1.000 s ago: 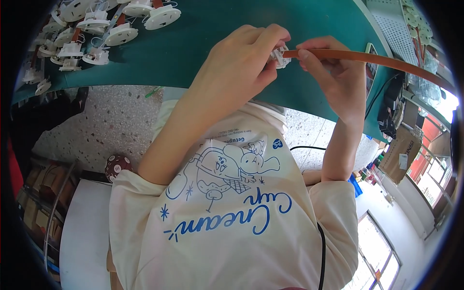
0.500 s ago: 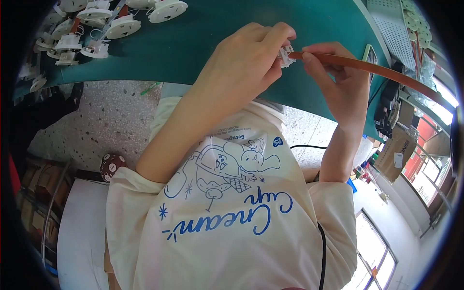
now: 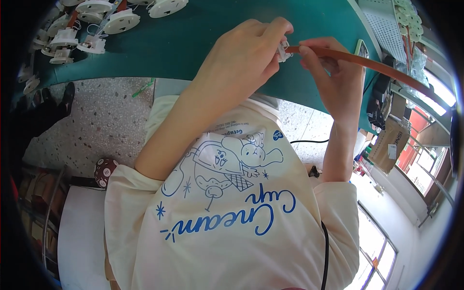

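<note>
My left hand (image 3: 244, 55) is closed around a small white plastic fitting (image 3: 285, 54), mostly hidden behind the fingers. An orange-brown flat strip (image 3: 382, 67) meets the fitting's right side; whether it is fixed inside cannot be seen. Thumb and forefinger of my right hand (image 3: 333, 72) pinch this strip just short of the fitting, and its long free end arcs away to the right. Both hands are held over the green table (image 3: 159, 53). To the far left lie several round white socket-like parts (image 3: 122, 22) joined with wires and brown strips.
A perforated light-grey panel (image 3: 382, 24) and pale green round parts (image 3: 410, 21) stand at the right. A phone-like device (image 3: 360, 49) lies by the table's right edge. Beyond is a cardboard box (image 3: 389, 147). Another person's dark shoe (image 3: 68, 96) shows on the speckled floor at left.
The whole view has shifted slightly. Both hands keep their grips, and the strip still meets the fitting; no clear change in the hold shows.
</note>
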A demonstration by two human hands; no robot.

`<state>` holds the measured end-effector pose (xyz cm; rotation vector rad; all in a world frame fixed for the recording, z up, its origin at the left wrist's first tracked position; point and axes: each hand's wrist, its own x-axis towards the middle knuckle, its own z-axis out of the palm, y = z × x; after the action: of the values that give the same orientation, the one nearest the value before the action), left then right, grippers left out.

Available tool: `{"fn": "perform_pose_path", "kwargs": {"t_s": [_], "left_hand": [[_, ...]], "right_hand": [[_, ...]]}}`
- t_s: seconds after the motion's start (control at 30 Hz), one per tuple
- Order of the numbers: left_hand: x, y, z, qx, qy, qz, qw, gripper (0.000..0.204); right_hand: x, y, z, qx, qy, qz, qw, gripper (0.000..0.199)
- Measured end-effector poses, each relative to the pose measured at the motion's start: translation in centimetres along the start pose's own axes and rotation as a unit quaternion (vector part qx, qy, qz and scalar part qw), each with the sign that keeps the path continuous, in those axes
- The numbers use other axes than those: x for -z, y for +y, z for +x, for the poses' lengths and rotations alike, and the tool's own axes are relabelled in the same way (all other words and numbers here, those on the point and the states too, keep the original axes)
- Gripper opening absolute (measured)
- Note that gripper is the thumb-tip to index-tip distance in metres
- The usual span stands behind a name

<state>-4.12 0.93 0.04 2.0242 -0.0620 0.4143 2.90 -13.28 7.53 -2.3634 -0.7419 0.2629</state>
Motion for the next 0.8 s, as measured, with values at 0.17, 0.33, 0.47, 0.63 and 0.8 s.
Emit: {"fn": "perform_pose_path", "kwargs": {"t_s": [0.17,0.33,0.47,0.63,0.8], "left_hand": [[0.0,0.0,0.1,-0.009,0.004,-0.009,1.000,0.037],[-0.1,-0.1,0.0,-0.001,-0.004,-0.007,1.000,0.041],[-0.1,-0.1,-0.2,-0.013,0.011,-0.020,1.000,0.044],[0.0,-0.2,-0.3,-0.016,0.013,-0.007,1.000,0.049],[0.2,-0.1,-0.3,-0.021,0.013,-0.005,1.000,0.054]], "right_hand": [[-0.3,-1.0,-0.2,0.008,0.006,-0.024,1.000,0.007],[-0.7,-1.1,-0.5,0.012,0.023,-0.043,0.999,0.006],[-0.7,-1.1,-0.6,-0.003,0.028,-0.035,0.999,0.007],[-0.6,-0.7,-0.6,0.001,0.024,-0.015,1.000,0.008],[-0.3,-1.2,-0.8,0.009,-0.014,-0.026,1.000,0.012]]}}
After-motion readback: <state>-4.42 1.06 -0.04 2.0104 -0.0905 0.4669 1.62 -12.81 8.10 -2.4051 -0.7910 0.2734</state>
